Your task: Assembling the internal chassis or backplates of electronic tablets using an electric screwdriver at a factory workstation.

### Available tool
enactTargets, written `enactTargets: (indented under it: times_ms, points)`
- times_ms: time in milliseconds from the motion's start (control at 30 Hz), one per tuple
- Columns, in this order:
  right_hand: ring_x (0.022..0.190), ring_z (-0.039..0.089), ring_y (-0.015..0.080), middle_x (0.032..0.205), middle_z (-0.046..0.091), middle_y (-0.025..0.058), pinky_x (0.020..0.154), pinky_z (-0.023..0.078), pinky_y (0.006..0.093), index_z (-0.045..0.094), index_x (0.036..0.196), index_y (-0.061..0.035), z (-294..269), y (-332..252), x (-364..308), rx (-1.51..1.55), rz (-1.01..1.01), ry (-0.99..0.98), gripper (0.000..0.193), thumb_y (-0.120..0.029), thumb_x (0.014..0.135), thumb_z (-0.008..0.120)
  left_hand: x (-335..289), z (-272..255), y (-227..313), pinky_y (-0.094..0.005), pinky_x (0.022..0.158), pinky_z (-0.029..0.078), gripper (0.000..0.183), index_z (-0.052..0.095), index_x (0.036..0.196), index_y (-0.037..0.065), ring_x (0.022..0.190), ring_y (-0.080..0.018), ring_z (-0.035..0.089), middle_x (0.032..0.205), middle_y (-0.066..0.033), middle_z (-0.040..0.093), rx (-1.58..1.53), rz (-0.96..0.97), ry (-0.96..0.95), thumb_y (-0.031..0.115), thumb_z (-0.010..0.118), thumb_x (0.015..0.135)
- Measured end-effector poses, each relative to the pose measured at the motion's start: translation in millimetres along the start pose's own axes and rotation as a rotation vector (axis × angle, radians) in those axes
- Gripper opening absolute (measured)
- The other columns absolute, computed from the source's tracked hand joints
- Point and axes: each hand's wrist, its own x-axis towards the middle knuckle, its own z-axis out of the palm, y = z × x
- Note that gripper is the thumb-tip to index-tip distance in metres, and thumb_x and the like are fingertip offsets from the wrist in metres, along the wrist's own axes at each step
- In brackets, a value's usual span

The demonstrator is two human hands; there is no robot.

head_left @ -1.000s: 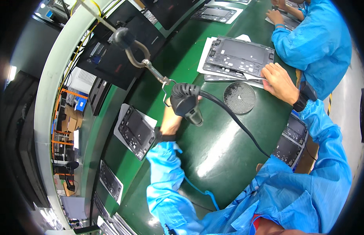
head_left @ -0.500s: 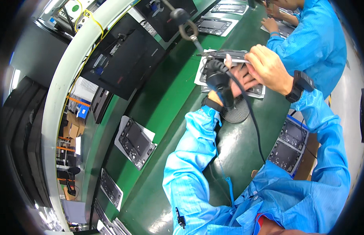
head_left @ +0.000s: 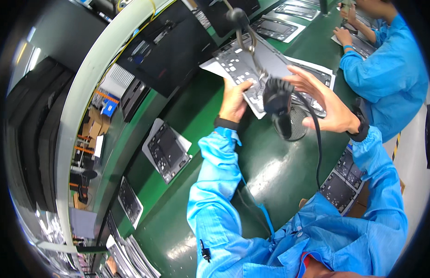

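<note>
A flat gray panel with small white patches is up over the green counter, on a slant. The left hand holds its near left corner, with the thumb on top. The right hand is by the panel's other side, with its fingers spread wide from the thumb. I cannot tell if those fingers touch the panel. A black tool hangs in front and hides part of it. Under the tool is a round gray dish full of tiny dots. Another dark panel lies behind the right hand. One more panel lies to the left on white paper. A person in blue sits at the far right.
</note>
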Motion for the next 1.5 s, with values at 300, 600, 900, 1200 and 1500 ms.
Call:
enactTargets:
  times_ms: [300, 600, 900, 1200, 1500]
  points:
    - [0.086, 0.064, 0.009, 0.097, 0.066, 0.0039, 0.082, 0.052, 0.0284, 0.052, 0.14, -0.005, 126, -21, 57, 0.526, 0.003, 0.091, 0.045, -0.01, 0.098, 0.067, -148, -68, 52, -0.0424, 0.105, 0.053, 0.081, 0.028, 0.152, 0.007, 0.125, -0.0295, 0.058, 0.138, -0.0153, 0.052, 0.215, 0.032, 0.318, -0.016, 0.06, 0.081]
    - [0.063, 0.052, 0.0063, 0.082, 0.059, 0.0008, 0.058, 0.043, 0.0218, 0.056, 0.121, -0.0034, 36, 56, 25, 0.168, -0.088, 0.586, 0.028, -0.026, 0.105, 0.062, -320, 3, -34, -0.0397, 0.112, 0.043, 0.094, 0.025, 0.16, 0.012, 0.137, -0.024, 0.048, 0.15, -0.0084, 0.046, 0.096, -0.307, 0.433, -0.014, 0.071, 0.082]
    - [0.056, 0.05, 0.0082, 0.074, 0.054, 0.0022, 0.052, 0.043, 0.0246, 0.056, 0.116, -0.0031, 19, 84, 21, 0.242, -0.145, 0.601, 0.025, -0.027, 0.108, 0.056, -319, 47, -1, -0.0395, 0.102, 0.048, 0.087, 0.028, 0.157, 0.002, 0.12, -0.0287, 0.06, 0.129, -0.0175, 0.061, 0.968, -0.229, 0.531, 0.002, 0.077, 0.085]
    - [0.052, 0.049, 0.0085, 0.07, 0.052, 0.0017, 0.05, 0.044, 0.0252, 0.056, 0.108, -0.0014, 34, 73, 19, 0.347, -0.105, 0.634, 0.028, -0.03, 0.107, 0.056, -217, -7, -37, -0.0402, 0.092, 0.044, 0.029, 0.07, 0.106, 0.004, 0.103, -0.0324, 0.057, 0.106, -0.0128, 0.064, 1.391, 0.326, 0.295, 0.01, 0.079, 0.079]
    - [0.052, 0.048, 0.0111, 0.071, 0.053, 0.0067, 0.048, 0.042, 0.0263, 0.051, 0.114, -0.0023, 32, 91, 15, 0.232, -0.121, 0.606, 0.024, -0.026, 0.11, 0.05, -228, -17, -37, -0.0373, 0.082, 0.048, 0.022, 0.071, 0.097, 0.002, 0.092, -0.0282, 0.058, 0.094, -0.0117, 0.065, 1.305, 0.273, 0.293, 0.002, 0.08, 0.077]
